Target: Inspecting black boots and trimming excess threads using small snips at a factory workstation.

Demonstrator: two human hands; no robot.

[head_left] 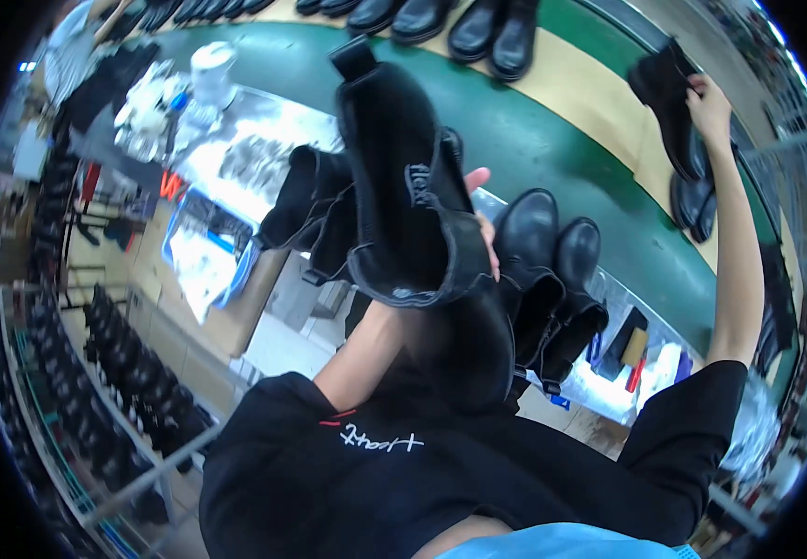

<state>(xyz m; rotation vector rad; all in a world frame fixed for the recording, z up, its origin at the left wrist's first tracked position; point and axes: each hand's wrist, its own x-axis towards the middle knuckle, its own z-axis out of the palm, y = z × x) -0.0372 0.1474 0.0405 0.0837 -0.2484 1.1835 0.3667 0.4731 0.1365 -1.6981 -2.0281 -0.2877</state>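
Close in front of my chest, a black ankle boot (392, 149) is held up by my left hand (485, 233). Its open top and dark inside face me, and the toe points down toward my shirt. The fingers show at the boot's right side; the rest of that hand is hidden behind it. Out at the far right, my right hand (709, 110) pinches the upper of another black boot (669, 104), whose toe hangs down over the green belt. A black pair of boots (526, 228) stands on the metal worktop just right of the near boot.
Another black boot (303, 200) lies left of the held one. Several finished boots (506, 37) line the far side of the green belt (599, 154). A blue-rimmed basket (169, 244) and a white container (213, 70) stand left. Boot racks (133, 373) fill the lower left.
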